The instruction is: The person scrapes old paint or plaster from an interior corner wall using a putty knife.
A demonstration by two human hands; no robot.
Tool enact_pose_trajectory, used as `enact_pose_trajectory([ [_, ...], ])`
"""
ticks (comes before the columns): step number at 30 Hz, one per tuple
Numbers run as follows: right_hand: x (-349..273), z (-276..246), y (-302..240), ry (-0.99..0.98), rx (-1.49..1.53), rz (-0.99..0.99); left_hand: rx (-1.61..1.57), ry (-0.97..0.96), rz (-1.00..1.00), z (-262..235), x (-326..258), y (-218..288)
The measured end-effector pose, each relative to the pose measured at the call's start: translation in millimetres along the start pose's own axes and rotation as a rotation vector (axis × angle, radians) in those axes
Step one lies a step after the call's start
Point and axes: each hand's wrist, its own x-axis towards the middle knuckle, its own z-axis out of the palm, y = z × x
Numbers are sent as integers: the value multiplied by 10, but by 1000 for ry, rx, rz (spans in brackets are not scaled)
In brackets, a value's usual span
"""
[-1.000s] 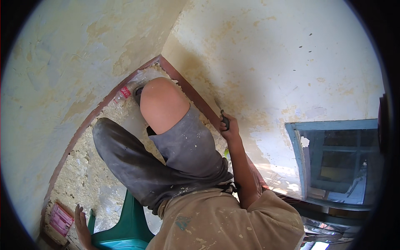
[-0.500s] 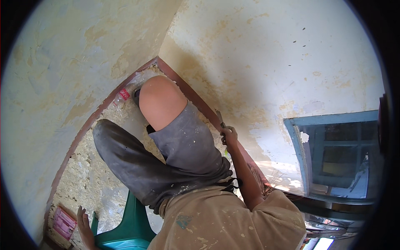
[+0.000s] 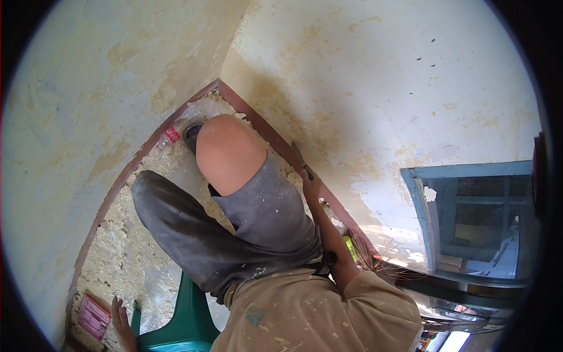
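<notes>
Gripping a scraper (image 3: 300, 159) just right of the frame's centre, the right hand (image 3: 312, 186) is closing its grip around the handle, with the blade end reaching up-left along the dark red skirting (image 3: 267, 132). Judging by its look, the tool is light and stiff, a thin metal blade on a short handle, best taken by that handle. Its long axis is running diagonally, lower right to upper left, pointing toward the wall corner. At the lower left, the left hand (image 3: 121, 322) is resting fingers spread beside the green plastic chair (image 3: 176, 328), holding nothing, near a pink packet (image 3: 94, 317).
</notes>
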Motion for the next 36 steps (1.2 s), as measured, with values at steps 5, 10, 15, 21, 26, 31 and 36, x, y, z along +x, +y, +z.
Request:
enact_pose_trajectory([
  [5,-294,-393,338,-59,70,202,7,-69,-21,-26,26,-118],
  [10,137,163,-419,-37,99,11,27,-19,-33,-13,44,-133],
  [15,177,438,-665,-70,123,83,31,-26,-40,-14,39,-68],
  [21,128,618,-800,-59,205,139,-10,3,-3,-20,53,-124],
  [26,221,927,-1181,-30,223,71,-12,57,-7,7,13,-84],
  [31,74,633,-972,-123,300,242,-41,30,18,-6,3,-122],
  [36,340,1143,-1735,-121,282,155,-24,43,43,-11,48,-169],
])
